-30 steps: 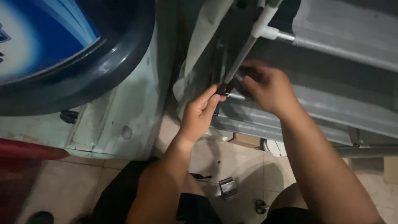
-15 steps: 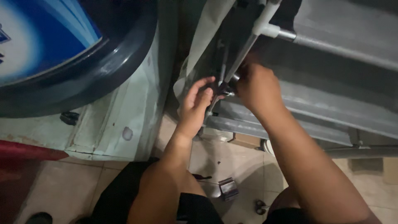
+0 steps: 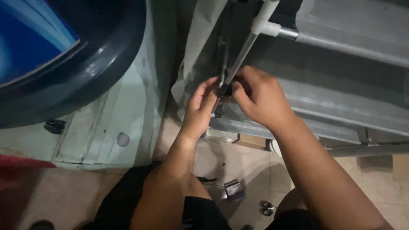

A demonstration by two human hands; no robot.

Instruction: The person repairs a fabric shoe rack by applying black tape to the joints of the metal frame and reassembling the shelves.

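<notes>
A thin grey metal rod (image 3: pixel 243 53) slants down from a white plastic joint (image 3: pixel 263 21) on a grey metal frame (image 3: pixel 341 98). My left hand (image 3: pixel 200 106) and my right hand (image 3: pixel 257 96) meet at the rod's lower end, fingers pinched around a small dark part (image 3: pixel 226 89) there. The part is mostly hidden by my fingers. My right hand covers it from the right, my left thumb and fingers press it from the left.
A large dark blue round tub (image 3: pixel 64 59) sits at the upper left on a pale green panel (image 3: pixel 115 127). A crumpled white sheet (image 3: pixel 200 38) hangs beside the frame. On the tiled floor lie a small shiny metal piece (image 3: pixel 234 189) and a dark clip (image 3: pixel 267 208).
Both hands have closed in tighter on the rod's lower end. My left hand has risen slightly and my right hand has shifted a little left over the part.
</notes>
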